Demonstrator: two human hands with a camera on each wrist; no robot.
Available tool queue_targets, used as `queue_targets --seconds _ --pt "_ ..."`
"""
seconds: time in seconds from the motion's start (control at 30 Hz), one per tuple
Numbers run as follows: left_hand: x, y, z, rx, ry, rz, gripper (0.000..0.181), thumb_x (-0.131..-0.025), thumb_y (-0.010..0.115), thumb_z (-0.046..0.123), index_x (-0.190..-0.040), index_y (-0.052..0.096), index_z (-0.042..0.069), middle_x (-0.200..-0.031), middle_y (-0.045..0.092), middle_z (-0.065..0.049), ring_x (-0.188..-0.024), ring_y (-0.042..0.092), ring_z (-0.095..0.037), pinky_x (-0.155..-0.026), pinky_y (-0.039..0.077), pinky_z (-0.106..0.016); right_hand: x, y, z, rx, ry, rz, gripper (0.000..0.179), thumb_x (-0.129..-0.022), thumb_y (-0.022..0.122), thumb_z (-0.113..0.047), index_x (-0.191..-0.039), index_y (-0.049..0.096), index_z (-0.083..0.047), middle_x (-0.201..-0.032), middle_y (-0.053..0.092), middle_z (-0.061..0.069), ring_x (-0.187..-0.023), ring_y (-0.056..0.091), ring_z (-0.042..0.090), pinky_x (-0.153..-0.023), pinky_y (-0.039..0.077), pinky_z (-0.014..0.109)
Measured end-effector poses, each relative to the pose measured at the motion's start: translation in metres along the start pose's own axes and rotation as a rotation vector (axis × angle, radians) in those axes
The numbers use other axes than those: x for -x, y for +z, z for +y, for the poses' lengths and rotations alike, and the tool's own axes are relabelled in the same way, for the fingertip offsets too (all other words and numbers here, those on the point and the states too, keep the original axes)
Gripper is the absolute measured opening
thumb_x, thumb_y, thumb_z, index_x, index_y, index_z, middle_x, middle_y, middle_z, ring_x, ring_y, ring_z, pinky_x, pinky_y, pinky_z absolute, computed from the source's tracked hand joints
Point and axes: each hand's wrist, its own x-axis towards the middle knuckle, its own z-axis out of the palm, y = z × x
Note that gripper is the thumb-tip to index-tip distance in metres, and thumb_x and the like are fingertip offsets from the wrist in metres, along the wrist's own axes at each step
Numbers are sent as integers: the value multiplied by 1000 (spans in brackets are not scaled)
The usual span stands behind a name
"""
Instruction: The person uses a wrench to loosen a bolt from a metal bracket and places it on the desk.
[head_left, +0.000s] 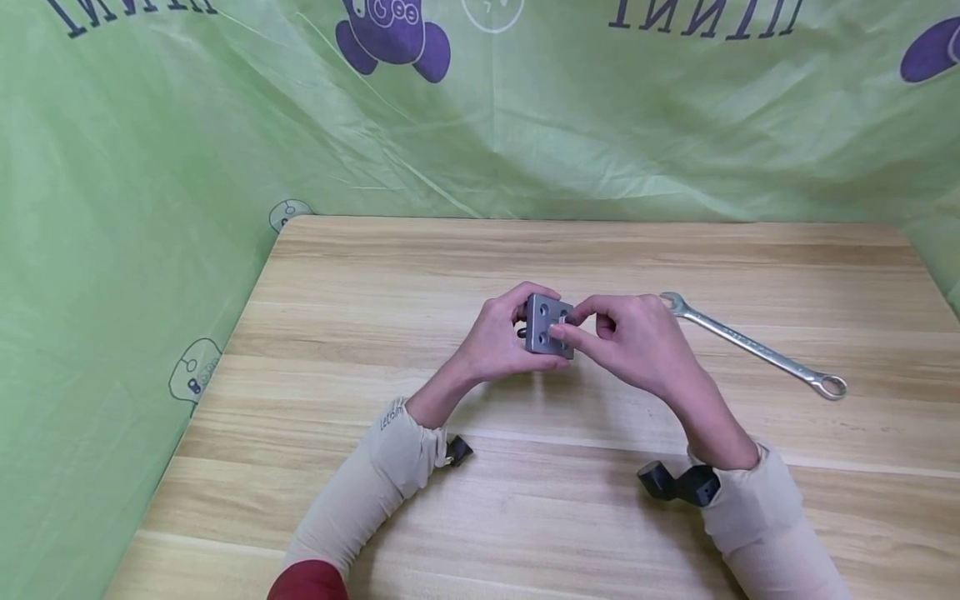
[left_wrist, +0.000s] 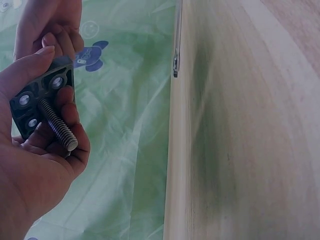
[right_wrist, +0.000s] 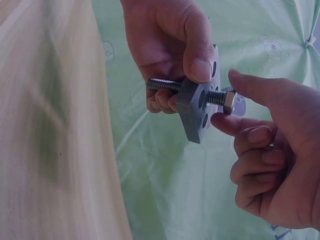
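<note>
A small grey metal plate [head_left: 536,325] with several round holes is held up over the table by my left hand [head_left: 497,337], which grips it by opposite edges. A hex-head bolt [right_wrist: 216,97] passes through the plate's middle. In the left wrist view its long threaded end [left_wrist: 59,126] sticks out of the plate's back, beside the curled fingers. On the other side, a short stretch of thread shows between plate and bolt head. My right hand [head_left: 637,342] has thumb and index finger around that head, the index fingertip right at its lower edge; the other fingers are curled in.
A long combination wrench [head_left: 753,346] lies slantwise on the wooden table [head_left: 375,275], right of my right hand. Green printed cloth [head_left: 525,142] hangs behind the table and along its left side. Black wrist devices [head_left: 678,485] stick out from both beige sleeves.
</note>
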Motion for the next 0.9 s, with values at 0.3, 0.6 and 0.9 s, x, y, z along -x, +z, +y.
queue_targets --seconds 0.3,0.6,0.9 --pt "0 0 1 4 3 0 70 -59 91 9 -120 56 6 -105 70 -13 -87 69 -15 -79 56 -40 1 1 0 -21 -52 23 17 -80 77 -28 -88 75 -13 -51 34 -7 -48 29 5 -49 25 22" --pt "-1 1 0 1 16 -1 68 -60 90 9 -118 57 6 -106 69 -13 -86 67 -16 -81 55 -42 2 2 2 -54 -166 76 19 -76 75 -12 -95 77 -15 -49 35 -8 -48 29 1 -49 24 20" --pt "0 2 0 -3 16 -1 66 -60 90 8 -117 57 6 -106 70 -12 -83 67 -15 -78 54 -42 1 7 -1 -102 -209 100 32 -71 61 7 -85 76 -16 -50 35 -8 -50 29 1 -48 24 17"
